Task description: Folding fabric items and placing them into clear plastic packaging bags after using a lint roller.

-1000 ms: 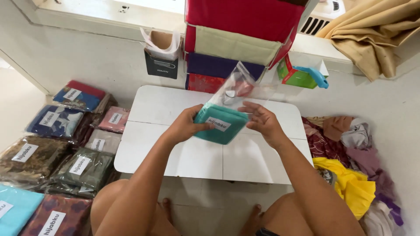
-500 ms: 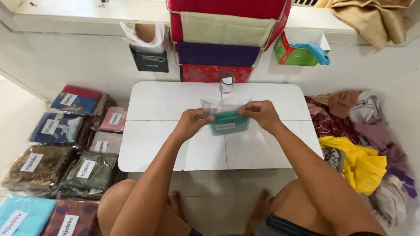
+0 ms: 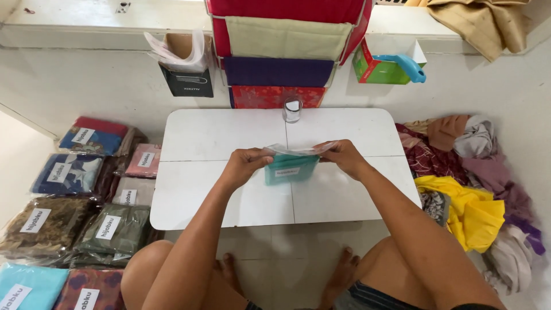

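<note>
A folded teal cloth in a clear plastic bag [image 3: 291, 167] with a small white label is held over the middle of a low white table [image 3: 201, 189]. My left hand [image 3: 245, 165] pinches the bag's upper left corner. My right hand [image 3: 340, 155] grips its upper right edge, where the bag's open flap stretches flat between both hands. The bag hangs just above the tabletop.
A small clear tape roll [image 3: 292, 109] stands at the table's far edge. Bagged, labelled cloths [image 3: 86, 189] lie on the floor to the left, loose cloths [image 3: 470, 189] in a pile to the right. A rack of folded fabrics [image 3: 281, 46], a black box [image 3: 185, 69] and a green box [image 3: 381, 66] sit behind.
The bagged teal cloth has come down from a raised, tilted position to lie level just above the table, with both hands now stretching its top flap flat.
</note>
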